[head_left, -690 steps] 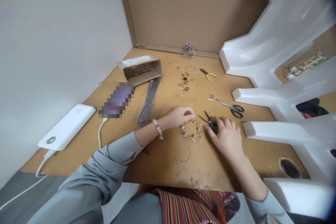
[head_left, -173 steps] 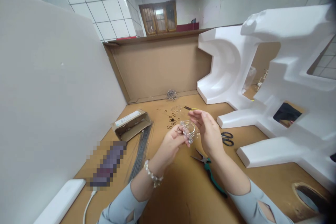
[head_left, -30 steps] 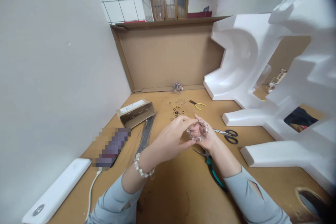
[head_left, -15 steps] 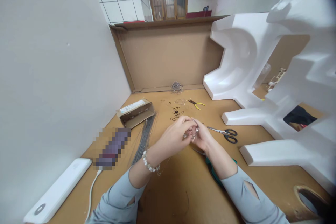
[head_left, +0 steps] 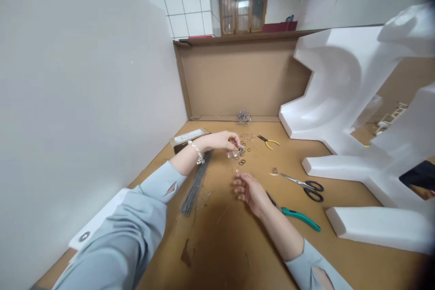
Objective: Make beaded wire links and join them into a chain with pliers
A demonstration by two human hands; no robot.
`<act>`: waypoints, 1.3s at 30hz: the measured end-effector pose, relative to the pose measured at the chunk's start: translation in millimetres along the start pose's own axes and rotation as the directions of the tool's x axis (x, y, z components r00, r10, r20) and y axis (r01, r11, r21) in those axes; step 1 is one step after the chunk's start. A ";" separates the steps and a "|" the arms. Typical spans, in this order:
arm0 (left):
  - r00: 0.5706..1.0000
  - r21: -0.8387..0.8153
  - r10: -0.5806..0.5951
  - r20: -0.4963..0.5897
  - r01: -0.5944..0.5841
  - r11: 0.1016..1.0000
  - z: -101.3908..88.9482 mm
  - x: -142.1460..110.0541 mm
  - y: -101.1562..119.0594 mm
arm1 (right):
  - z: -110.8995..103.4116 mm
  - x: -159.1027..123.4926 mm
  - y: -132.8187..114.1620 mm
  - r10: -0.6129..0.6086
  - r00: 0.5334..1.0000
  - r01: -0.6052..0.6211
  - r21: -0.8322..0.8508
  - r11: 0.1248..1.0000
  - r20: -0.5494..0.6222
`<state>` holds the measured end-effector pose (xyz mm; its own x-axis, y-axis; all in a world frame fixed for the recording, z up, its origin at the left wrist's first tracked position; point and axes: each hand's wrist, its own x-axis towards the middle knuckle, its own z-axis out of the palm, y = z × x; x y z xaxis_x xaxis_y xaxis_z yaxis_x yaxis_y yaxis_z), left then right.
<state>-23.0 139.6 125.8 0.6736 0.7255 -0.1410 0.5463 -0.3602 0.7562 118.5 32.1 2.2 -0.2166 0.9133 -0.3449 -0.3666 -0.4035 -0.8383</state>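
Now bringing the beaded wire ring [head_left: 230,154] forward over the tabletop [head_left: 217,253] with the left grip [head_left: 222,140] alone, no longer between both, so leaving the right grip [head_left: 252,194] free. At left, seemingly pinching with bent fingers onto the beaded wire ring, beneath them and partly hidden, at the edge of the dark rings [head_left: 242,162]. At right, loosely half-curled, holding nothing visible, apart from the beaded wire ring and near the green-handled pliers [head_left: 301,217].

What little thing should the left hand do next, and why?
Maybe pick out one of the dark rings: the left hand is at the beaded wire piece, close beside them, and the right hand looks free to help.
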 end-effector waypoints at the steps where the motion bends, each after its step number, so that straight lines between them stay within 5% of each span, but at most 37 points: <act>1: 0.999 0.108 -0.041 -0.002 0.041 0.993 -4.5 4.5 -6.8 | 5.6 -2.0 7.4 -0.011 0.999 0.013 -0.065 0.998 0.031; 6: 0.982 0.358 -0.172 -0.079 0.189 0.914 -1.0 26.4 -43.8 | 21.7 -10.8 34.2 -0.025 0.989 0.074 -0.348 0.935 0.144; 12: 0.959 0.396 -0.282 -0.032 0.272 0.877 14.4 41.0 -76.8 | 18.2 -9.6 39.0 -0.020 0.985 0.101 -0.480 0.871 0.170; 17: 0.950 0.380 -0.310 -0.025 0.296 0.876 6.3 47.1 -90.7 | 16.6 -6.1 40.1 -0.018 0.986 0.102 -0.516 0.851 0.166; 28: 0.957 0.392 -0.284 -0.058 0.284 0.875 -11.6 42.6 -97.5 | 15.2 -4.4 42.0 -0.036 0.985 0.121 -0.514 0.849 0.171; 39: 0.972 0.530 -0.199 -0.121 0.233 0.815 -20.1 23.9 -79.1 | 14.2 -2.9 43.3 -0.046 0.983 0.132 -0.507 0.852 0.180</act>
<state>-60.1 197.2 75.5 0.4858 0.8484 -0.2102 0.8663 -0.4353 0.2451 90.4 11.2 -27.2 -0.3589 0.9059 -0.2248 0.1179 -0.1949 -0.9737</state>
